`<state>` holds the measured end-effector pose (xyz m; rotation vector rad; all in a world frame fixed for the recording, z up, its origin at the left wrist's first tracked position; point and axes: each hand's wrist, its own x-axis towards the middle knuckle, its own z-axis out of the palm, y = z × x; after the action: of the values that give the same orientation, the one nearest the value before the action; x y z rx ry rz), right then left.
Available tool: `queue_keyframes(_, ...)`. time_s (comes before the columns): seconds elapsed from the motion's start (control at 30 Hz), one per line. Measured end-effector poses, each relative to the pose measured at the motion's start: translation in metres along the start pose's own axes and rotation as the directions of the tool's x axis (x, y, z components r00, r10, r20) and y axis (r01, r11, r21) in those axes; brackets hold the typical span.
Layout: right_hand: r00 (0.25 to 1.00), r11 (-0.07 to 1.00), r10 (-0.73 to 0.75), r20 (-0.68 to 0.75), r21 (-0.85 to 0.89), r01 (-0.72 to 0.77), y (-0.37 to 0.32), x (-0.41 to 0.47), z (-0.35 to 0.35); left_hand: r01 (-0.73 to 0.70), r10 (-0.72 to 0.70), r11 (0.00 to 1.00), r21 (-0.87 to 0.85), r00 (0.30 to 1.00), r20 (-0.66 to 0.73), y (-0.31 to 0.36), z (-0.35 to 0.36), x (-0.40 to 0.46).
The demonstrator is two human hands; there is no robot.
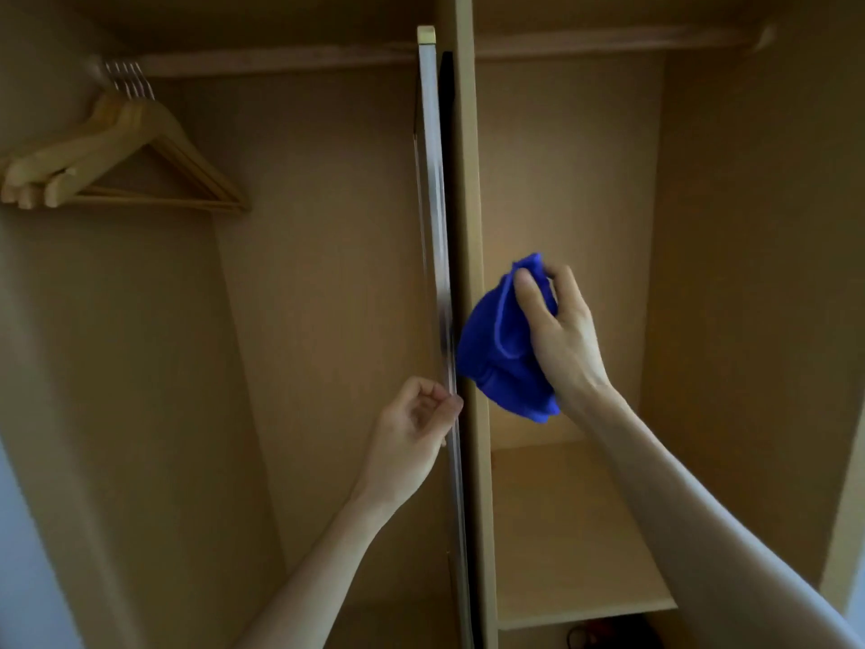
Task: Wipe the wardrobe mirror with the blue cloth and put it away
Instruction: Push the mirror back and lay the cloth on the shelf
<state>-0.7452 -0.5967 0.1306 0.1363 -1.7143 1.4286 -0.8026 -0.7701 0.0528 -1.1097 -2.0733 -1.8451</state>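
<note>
1. Head view: an open light-brown wooden wardrobe [327,274] fills the frame, split by an upright divider panel [472,227] into a left and a right compartment.
2. The left compartment holds a bunch of pale wooden coat hangers [117,156] with metal hooks, hung from a wooden rail [281,58] at its top left.
3. The right compartment has a flat wooden shelf [575,531] low down; something dark lies beneath it, too dim to identify.
4. A tall, narrow mirror panel [437,227] is seen edge-on just left of the divider, its edge thin, shiny and silver-grey, with a pale cap at the top.
5. The left hand [407,447] has its fingers curled, the fingertips pinching the mirror's edge low down.
6. The right hand [557,330] grips a bright blue, soft, bunched cloth [496,348], thumb on its front and fingers curled behind.
7. The cloth hangs in front of the right compartment, just right of the divider; whether it touches the divider I cannot tell.
</note>
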Motion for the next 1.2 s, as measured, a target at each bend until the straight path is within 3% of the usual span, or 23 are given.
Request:
queue_keyframes(0.07, 0.992, 0.959, 0.124, 0.007, 0.257, -0.122, 0.01, -0.024, -0.019, 0.031, -0.025, 0.994, -0.104, 0.998, 0.06, -0.004, 0.012, -0.013)
queue_keyframes(0.13, 0.963, 0.823, 0.265, 0.047, 0.509, -0.252, 0.025, -0.049, -0.037, 0.094, -0.071, 0.978, -0.189, 0.99, 0.122, -0.011, 0.03, -0.024)
queue_keyframes(0.23, 0.82, 0.565, 0.569, 0.058, 0.697, -0.441, 0.044, -0.081, -0.06, 0.178, -0.131, 0.954, -0.241, 0.972, 0.196, -0.022, 0.067, -0.034)
queue_keyframes(0.37, 0.697, 0.491, 0.717, -0.029, 0.73, -0.475, 0.062, -0.101, -0.095, 0.226, -0.167, 0.936, -0.268, 0.96, 0.226, -0.032, 0.118, -0.042)
queue_keyframes(0.53, 0.628, 0.463, 0.777, -0.054, 0.725, -0.511, 0.11, -0.12, -0.153, 0.246, -0.196, 0.93, -0.274, 0.96, 0.198, -0.031, 0.165, -0.04)
queue_keyframes(0.63, 0.609, 0.341, 0.789, 0.084, 0.765, -0.547, 0.12, -0.127, -0.179, 0.287, -0.245, 0.895, -0.341, 0.956, 0.16, -0.037, 0.189, -0.036)
queue_keyframes(0.73, 0.536, 0.243, 0.826, 0.177, 0.745, -0.621, 0.126, -0.137, -0.198, 0.411, -0.377, 0.798, -0.44, 0.911, 0.167, -0.05, 0.212, -0.027)
queue_keyframes(0.8, 0.522, 0.234, 0.832, 0.186, 0.735, -0.636, 0.131, -0.14, -0.207, 0.496, -0.466, 0.699, -0.515, 0.862, 0.198, -0.06, 0.226, -0.017)
queue_keyframes(0.93, 0.548, 0.397, 0.828, 0.117, 0.568, -0.721, 0.154, -0.135, -0.225, 0.669, -0.63, 0.457, -0.587, 0.709, 0.318, -0.09, 0.247, 0.001)
queue_keyframes(1.0, 0.563, 0.458, 0.825, 0.057, 0.516, -0.724, 0.166, -0.126, -0.233, 0.714, -0.677, 0.398, -0.577, 0.653, 0.341, -0.108, 0.257, 0.011)
queue_keyframes(1.1, 0.559, 0.5, 0.829, -0.015, 0.468, -0.728, 0.189, -0.109, -0.239, 0.715, -0.679, 0.417, -0.561, 0.656, 0.331, -0.133, 0.272, 0.026)
queue_keyframes(1.2, 0.534, 0.498, 0.843, -0.058, 0.459, -0.736, 0.213, -0.09, -0.239, 0.712, -0.672, 0.537, -0.453, 0.685, 0.28, -0.165, 0.284, 0.037)
